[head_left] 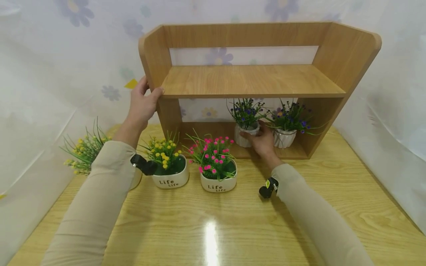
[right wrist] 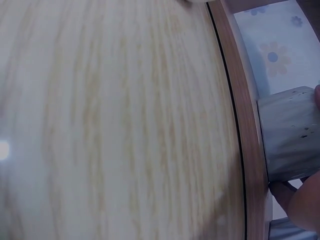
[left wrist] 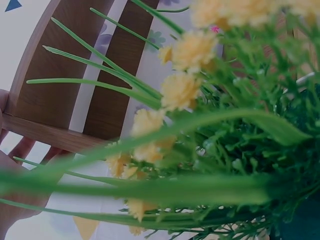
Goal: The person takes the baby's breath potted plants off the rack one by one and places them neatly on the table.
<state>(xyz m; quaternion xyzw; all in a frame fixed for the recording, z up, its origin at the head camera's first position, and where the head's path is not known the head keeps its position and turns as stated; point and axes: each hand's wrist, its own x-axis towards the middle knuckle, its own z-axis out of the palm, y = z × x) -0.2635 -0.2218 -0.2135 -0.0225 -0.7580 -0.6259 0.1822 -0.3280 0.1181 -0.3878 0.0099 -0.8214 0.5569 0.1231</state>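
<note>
My left hand [head_left: 144, 101] grips the left side panel of a two-tier wooden shelf [head_left: 253, 79], thumb on the front edge and fingers behind. In the left wrist view, yellow flowers [left wrist: 175, 95] and grass blades cover much of that hand. On the lower tier, my right hand [head_left: 263, 139] holds a grey-white ribbed pot [head_left: 242, 138] of purple flowers [head_left: 247, 112], thumb across its front. The right wrist view shows this pot's wall close over the lower board, with fingers at its side. Just right of the hand stands a second ribbed pot [head_left: 285, 138] with purple flowers.
In front of the shelf are a white "Life" pot [head_left: 217, 184] with pink flowers and another white pot [head_left: 171, 180] with yellow flowers. A third yellow-flowered plant [head_left: 84, 149] stands farther left, partly behind my left sleeve. Floral-patterned sheeting [head_left: 110, 62] surrounds the wooden table [head_left: 179, 225].
</note>
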